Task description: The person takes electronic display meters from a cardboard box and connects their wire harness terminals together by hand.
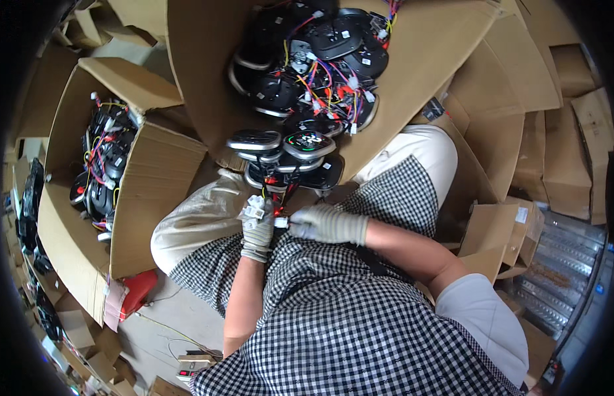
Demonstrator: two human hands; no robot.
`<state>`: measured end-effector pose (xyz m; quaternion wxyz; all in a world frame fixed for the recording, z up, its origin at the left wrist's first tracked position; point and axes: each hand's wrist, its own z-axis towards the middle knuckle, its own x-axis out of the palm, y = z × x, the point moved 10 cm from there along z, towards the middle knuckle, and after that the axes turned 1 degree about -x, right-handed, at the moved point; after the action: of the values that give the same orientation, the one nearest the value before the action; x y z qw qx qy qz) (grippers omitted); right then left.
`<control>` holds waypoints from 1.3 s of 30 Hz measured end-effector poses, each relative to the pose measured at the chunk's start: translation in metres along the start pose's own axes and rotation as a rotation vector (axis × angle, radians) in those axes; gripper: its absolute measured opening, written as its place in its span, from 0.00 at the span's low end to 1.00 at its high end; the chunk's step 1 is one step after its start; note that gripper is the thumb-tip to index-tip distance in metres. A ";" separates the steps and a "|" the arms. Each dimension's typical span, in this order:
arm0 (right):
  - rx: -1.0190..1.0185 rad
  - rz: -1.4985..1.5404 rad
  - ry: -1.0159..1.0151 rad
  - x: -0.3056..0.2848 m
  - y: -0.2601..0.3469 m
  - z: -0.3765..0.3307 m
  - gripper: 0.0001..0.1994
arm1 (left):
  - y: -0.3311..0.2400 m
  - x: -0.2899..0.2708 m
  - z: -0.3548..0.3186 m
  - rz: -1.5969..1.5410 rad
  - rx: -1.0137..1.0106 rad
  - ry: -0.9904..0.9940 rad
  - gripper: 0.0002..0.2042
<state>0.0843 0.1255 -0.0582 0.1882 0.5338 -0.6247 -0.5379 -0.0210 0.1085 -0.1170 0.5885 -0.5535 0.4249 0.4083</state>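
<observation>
My left hand (257, 228), in a knit glove, grips a white plastic connector (254, 210) at the end of coloured wires. My right hand (326, 224), also gloved, pinches a small white connector (282, 223) right beside it; the two hands nearly touch above my lap. The wires run up to a stack of black oval display units (284, 155) resting on my knees, one with a lit dial face (309, 142).
A large cardboard box (425, 59) in front of me holds several black display units with wire harnesses (313, 59). Another open box (145, 178) at my left holds more units. Flat cartons (564, 158) pile at the right. A red object (138, 290) lies on the floor.
</observation>
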 end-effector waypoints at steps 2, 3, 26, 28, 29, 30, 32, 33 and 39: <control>0.002 -0.068 -0.039 0.011 -0.005 -0.001 0.15 | -0.007 -0.005 0.000 0.004 0.032 -0.029 0.05; 0.004 -0.094 -0.045 0.011 -0.011 -0.001 0.15 | -0.015 -0.010 0.003 0.069 0.053 -0.004 0.05; 0.471 1.750 -1.087 -0.118 -0.305 0.101 0.06 | 0.001 -0.048 0.016 -0.565 -0.207 0.050 0.13; 0.438 1.567 -1.104 -0.137 -0.295 0.090 0.06 | 0.002 -0.043 0.020 -0.454 -0.200 0.066 0.07; 0.422 1.396 -1.082 -0.141 -0.274 0.089 0.06 | 0.016 -0.046 0.006 -0.395 -0.262 -0.060 0.08; 0.404 1.248 -1.072 -0.138 -0.254 0.093 0.05 | 0.026 -0.042 0.000 -0.366 -0.340 -0.022 0.09; 0.286 1.005 -1.076 -0.143 -0.216 0.089 0.06 | 0.027 -0.039 0.004 -0.346 -0.390 0.020 0.09; 0.220 0.919 -1.009 -0.144 -0.199 0.092 0.08 | 0.029 -0.042 0.008 -0.511 -0.446 -0.023 0.11; -0.095 -0.639 -0.352 -0.099 -0.015 0.096 0.07 | 0.037 -0.050 0.015 -0.820 -0.544 -0.180 0.14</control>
<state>0.0487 0.2590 -0.0717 -0.0753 0.5919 -0.4233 -0.6817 -0.0710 0.1246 -0.0801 0.5693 -0.7710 -0.0020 0.2855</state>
